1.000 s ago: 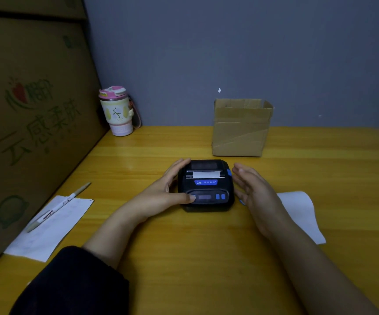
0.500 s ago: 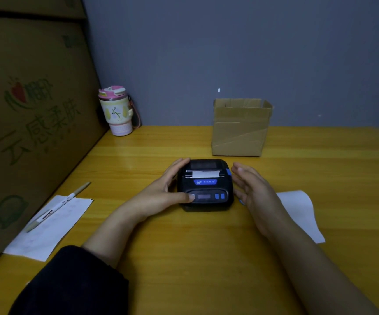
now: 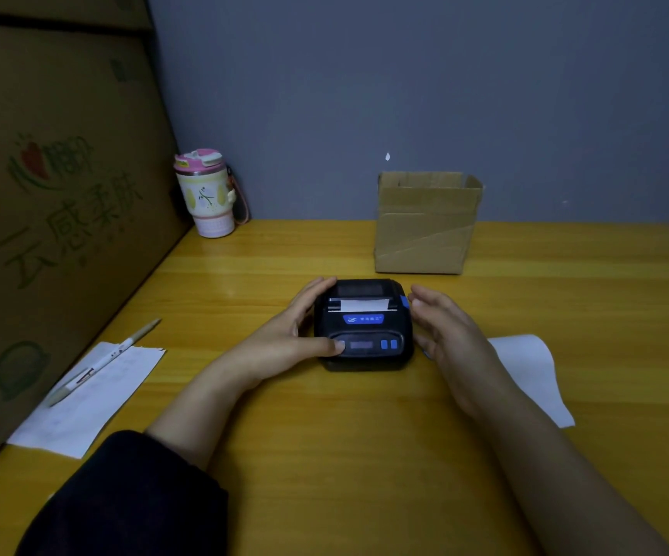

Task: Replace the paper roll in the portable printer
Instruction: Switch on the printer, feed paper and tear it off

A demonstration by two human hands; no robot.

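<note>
A small black portable printer with blue buttons sits on the yellow wooden table, lid closed, a short strip of white paper showing at its slot. My left hand grips the printer's left side, fingers along the edge and thumb pressed on the front panel. My right hand hovers flat and open just beside the printer's right side, close to a blue latch, touching nothing that I can see.
An open cardboard box stands behind the printer. A pink-lidded tumbler sits at the back left beside a large printed carton. A pen lies on a paper sheet at left; another white sheet lies at right.
</note>
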